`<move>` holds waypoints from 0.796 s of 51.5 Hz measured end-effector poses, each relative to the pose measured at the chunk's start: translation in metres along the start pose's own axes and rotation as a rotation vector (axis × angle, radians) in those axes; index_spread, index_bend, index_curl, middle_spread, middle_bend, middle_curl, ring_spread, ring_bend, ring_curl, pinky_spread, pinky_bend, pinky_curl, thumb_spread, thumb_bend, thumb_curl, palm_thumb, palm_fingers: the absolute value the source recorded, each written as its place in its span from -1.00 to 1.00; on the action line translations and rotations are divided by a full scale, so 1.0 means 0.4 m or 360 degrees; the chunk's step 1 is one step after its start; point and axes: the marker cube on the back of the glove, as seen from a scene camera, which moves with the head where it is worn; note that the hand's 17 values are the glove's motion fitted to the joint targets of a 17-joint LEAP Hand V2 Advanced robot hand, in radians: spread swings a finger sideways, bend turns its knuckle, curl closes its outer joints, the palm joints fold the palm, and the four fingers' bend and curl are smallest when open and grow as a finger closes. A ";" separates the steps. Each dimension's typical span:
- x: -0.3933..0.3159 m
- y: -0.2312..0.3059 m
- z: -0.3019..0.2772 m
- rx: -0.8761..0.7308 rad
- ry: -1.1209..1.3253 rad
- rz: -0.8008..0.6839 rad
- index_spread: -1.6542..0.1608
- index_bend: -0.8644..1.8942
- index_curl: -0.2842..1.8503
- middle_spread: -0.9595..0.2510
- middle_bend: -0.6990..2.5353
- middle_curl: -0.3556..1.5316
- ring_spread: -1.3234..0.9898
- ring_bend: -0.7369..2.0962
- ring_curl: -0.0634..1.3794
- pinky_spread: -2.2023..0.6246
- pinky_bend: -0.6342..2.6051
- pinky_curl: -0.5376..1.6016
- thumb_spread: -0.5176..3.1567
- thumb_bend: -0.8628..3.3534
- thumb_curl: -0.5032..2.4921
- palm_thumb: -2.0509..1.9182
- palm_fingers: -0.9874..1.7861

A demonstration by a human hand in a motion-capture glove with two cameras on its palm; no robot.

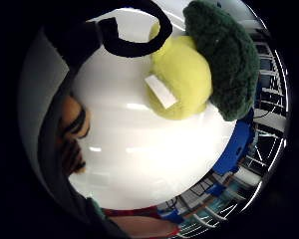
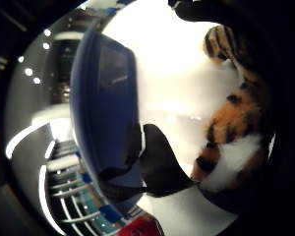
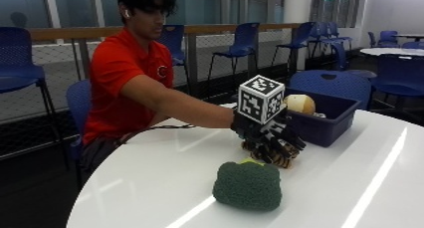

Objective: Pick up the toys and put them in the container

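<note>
White and glossy, the round counter (image 3: 344, 188) fills the foreground, with blue chairs and a railing in the room behind. Nearest the camera lies a green-and-yellow plush broccoli (image 3: 248, 185), untouched, apart from the hands. Just beyond it the gloved right hand (image 3: 268, 133) comes down over a striped tiger toy (image 3: 275, 156); its fingers curl round the orange-and-black plush, which both palm views show pressed close against the glove. Farther back, just beside that hand on its far side, stands the blue container (image 3: 324, 119), open-topped, with a tan ball-like toy (image 3: 299, 104) already inside. By my reading, the coming move is a short lift and carry away from the person, over the near wall.
</note>
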 end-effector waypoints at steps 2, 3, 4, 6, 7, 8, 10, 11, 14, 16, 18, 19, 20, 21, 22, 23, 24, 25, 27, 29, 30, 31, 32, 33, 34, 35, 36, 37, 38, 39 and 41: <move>-0.001 0.003 0.007 -0.0020 -0.0006 0.0018 0.39 -0.23 -0.35 0.43 -0.49 -0.44 0.12 -0.35 -0.67 0.56 0.04 -0.12 -0.10 -0.61 -0.53 0.01 -0.33; -0.002 0.004 0.011 -0.0027 -0.0010 0.0026 0.39 -0.23 -0.35 0.43 -0.49 -0.44 0.12 -0.35 -0.67 0.55 0.05 -0.12 -0.10 -0.61 -0.52 0.01 -0.33; -0.004 0.006 0.015 -0.0031 -0.0015 0.0034 0.39 -0.23 -0.35 0.43 -0.50 -0.44 0.12 -0.34 -0.67 0.55 0.05 -0.12 -0.10 -0.61 -0.52 0.02 -0.33; -0.008 0.010 0.023 -0.0036 -0.0020 0.0046 0.39 -0.23 -0.35 0.45 -0.50 -0.44 0.13 -0.34 -0.66 0.55 0.06 -0.12 -0.09 -0.61 -0.52 0.02 -0.33; -0.011 0.012 0.027 -0.0040 -0.0019 0.0049 0.39 -0.23 -0.35 0.45 -0.50 -0.45 0.13 -0.33 -0.66 0.54 0.07 -0.12 -0.09 -0.61 -0.52 0.02 -0.33; -0.013 0.014 0.030 -0.0046 -0.0017 0.0050 0.39 -0.23 -0.35 0.46 -0.51 -0.45 0.13 -0.33 -0.65 0.54 0.07 -0.11 -0.09 -0.61 -0.52 0.02 -0.32; -0.019 0.019 0.037 -0.0064 -0.0001 0.0050 0.39 -0.23 -0.35 0.48 -0.51 -0.45 0.14 -0.31 -0.64 0.53 0.08 -0.11 -0.08 -0.60 -0.51 0.02 -0.31; -0.023 0.022 0.039 -0.0074 0.0016 0.0050 0.39 -0.23 -0.35 0.48 -0.51 -0.46 0.14 -0.30 -0.63 0.53 0.08 -0.11 -0.08 -0.60 -0.51 0.03 -0.30; -0.034 0.030 0.047 -0.0100 0.0090 0.0056 0.40 -0.24 -0.35 0.50 -0.50 -0.46 0.15 -0.26 -0.61 0.52 0.09 -0.11 -0.07 -0.60 -0.50 0.03 -0.29; -0.040 0.036 0.051 -0.0113 0.0139 0.0066 0.40 -0.24 -0.35 0.52 -0.49 -0.46 0.15 -0.25 -0.60 0.51 0.10 -0.11 -0.06 -0.59 -0.49 0.04 -0.28; -0.046 0.040 0.054 -0.0122 0.0186 0.0077 0.40 -0.24 -0.36 0.52 -0.49 -0.45 0.15 -0.22 -0.58 0.49 0.10 -0.12 -0.05 -0.59 -0.49 0.06 -0.27; -0.047 0.042 0.055 -0.0127 0.0212 0.0083 0.40 -0.25 -0.36 0.53 -0.48 -0.45 0.15 -0.21 -0.58 0.49 0.10 -0.12 -0.04 -0.58 -0.48 0.06 -0.27; -0.049 0.043 0.054 -0.0132 0.0237 0.0089 0.40 -0.24 -0.36 0.53 -0.48 -0.45 0.15 -0.20 -0.57 0.48 0.10 -0.12 -0.04 -0.58 -0.48 0.07 -0.27; -0.050 0.044 0.054 -0.0138 0.0261 0.0096 0.41 -0.25 -0.36 0.53 -0.48 -0.45 0.15 -0.17 -0.55 0.47 0.10 -0.12 -0.03 -0.58 -0.47 0.09 -0.24; -0.050 0.045 0.053 -0.0143 0.0279 0.0102 0.41 -0.26 -0.37 0.52 -0.47 -0.45 0.15 -0.14 -0.54 0.45 0.10 -0.12 -0.02 -0.57 -0.47 0.10 -0.21; -0.051 0.046 0.053 -0.0146 0.0292 0.0108 0.41 -0.27 -0.38 0.52 -0.47 -0.45 0.15 -0.12 -0.54 0.44 0.10 -0.13 -0.01 -0.57 -0.46 0.10 -0.18; -0.052 0.046 0.052 -0.0148 0.0301 0.0114 0.41 -0.27 -0.38 0.52 -0.46 -0.44 0.13 -0.10 -0.53 0.42 0.11 -0.13 0.00 -0.56 -0.46 0.11 -0.15; -0.053 0.046 0.052 -0.0149 0.0310 0.0122 0.41 -0.25 -0.38 0.53 -0.49 -0.45 0.15 -0.16 -0.57 0.45 0.10 -0.14 -0.02 -0.58 -0.47 0.08 -0.26; -0.055 0.045 0.051 -0.0145 0.0332 0.0140 0.41 -0.27 -0.38 0.50 -0.46 -0.44 0.10 -0.05 -0.50 0.38 0.13 -0.13 0.03 -0.55 -0.45 0.13 -0.06; -0.056 0.044 0.051 -0.0134 0.0346 0.0160 0.41 -0.26 -0.39 0.49 -0.46 -0.43 0.08 -0.04 -0.50 0.36 0.13 -0.14 0.05 -0.54 -0.44 0.15 -0.03; -0.056 0.043 0.051 -0.0124 0.0346 0.0170 0.42 -0.25 -0.38 0.48 -0.46 -0.43 0.07 -0.03 -0.49 0.35 0.13 -0.14 0.05 -0.54 -0.43 0.15 -0.01; -0.055 0.042 0.051 -0.0113 0.0343 0.0181 0.42 -0.24 -0.38 0.47 -0.46 -0.43 0.05 -0.01 -0.47 0.33 0.13 -0.14 0.06 -0.53 -0.43 0.16 0.02; -0.054 0.041 0.052 -0.0099 0.0337 0.0191 0.42 -0.24 -0.38 0.46 -0.46 -0.43 0.03 -0.01 -0.47 0.32 0.13 -0.14 0.06 -0.53 -0.42 0.17 0.03; -0.053 0.040 0.052 -0.0085 0.0331 0.0201 0.43 -0.23 -0.37 0.45 -0.46 -0.42 0.01 0.01 -0.46 0.31 0.13 -0.14 0.06 -0.52 -0.41 0.18 0.06; -0.052 0.039 0.053 -0.0073 0.0326 0.0208 0.43 -0.23 -0.36 0.44 -0.46 -0.42 0.00 0.01 -0.46 0.30 0.12 -0.14 0.06 -0.52 -0.41 0.19 0.07; -0.051 0.038 0.053 -0.0061 0.0323 0.0212 0.43 -0.21 -0.35 0.42 -0.45 -0.41 -0.03 0.03 -0.44 0.29 0.11 -0.14 0.05 -0.52 -0.40 0.21 0.11; -0.050 0.038 0.052 -0.0048 0.0325 0.0214 0.43 -0.22 -0.35 0.40 -0.44 -0.41 -0.04 0.03 -0.45 0.29 0.10 -0.14 0.05 -0.52 -0.39 0.21 0.12; -0.049 0.037 0.052 -0.0034 0.0329 0.0212 0.43 -0.21 -0.34 0.39 -0.44 -0.40 -0.06 0.03 -0.44 0.28 0.09 -0.15 0.04 -0.51 -0.38 0.22 0.14; -0.049 0.036 0.052 -0.0014 0.0333 0.0210 0.43 -0.18 -0.32 0.34 -0.42 -0.39 -0.09 0.05 -0.42 0.27 0.08 -0.15 0.03 -0.51 -0.37 0.24 0.19; -0.049 0.034 0.051 0.0012 0.0337 0.0206 0.43 -0.20 -0.33 0.36 -0.44 -0.39 -0.09 0.03 -0.44 0.27 0.07 -0.15 0.03 -0.51 -0.37 0.24 0.16; -0.049 0.031 0.051 0.0071 0.0339 0.0195 0.43 -0.16 -0.29 0.29 -0.42 -0.37 -0.13 0.04 -0.42 0.26 0.06 -0.15 0.00 -0.51 -0.35 0.26 0.21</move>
